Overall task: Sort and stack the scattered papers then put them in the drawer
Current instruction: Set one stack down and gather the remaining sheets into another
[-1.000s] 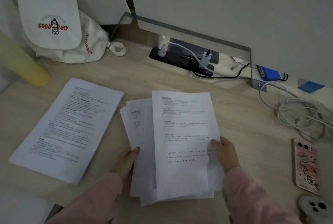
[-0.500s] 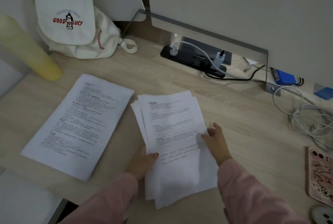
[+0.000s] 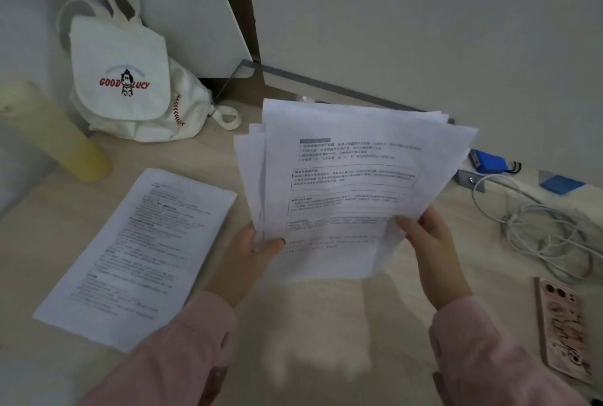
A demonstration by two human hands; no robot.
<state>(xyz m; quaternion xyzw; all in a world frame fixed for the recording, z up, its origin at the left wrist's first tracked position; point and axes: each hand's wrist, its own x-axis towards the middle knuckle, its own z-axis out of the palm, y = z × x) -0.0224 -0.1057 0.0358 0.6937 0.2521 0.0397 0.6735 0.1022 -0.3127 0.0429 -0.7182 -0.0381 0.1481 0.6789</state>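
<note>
Head view: thin, fanned paper sheets [image 3: 352, 190] between both hands.

White papers [image 3: 342, 183], pink sleeves [image 3: 182, 350], yellow cylinder [image 3: 55, 134]

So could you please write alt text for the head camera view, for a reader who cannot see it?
Two hands, the left hand and right hand, hold an uneven sheaf of printed papers up above a wooden desk. Another paper stack lies flat to the left, near a white backpack; cables and a phone lie to the right.
</note>
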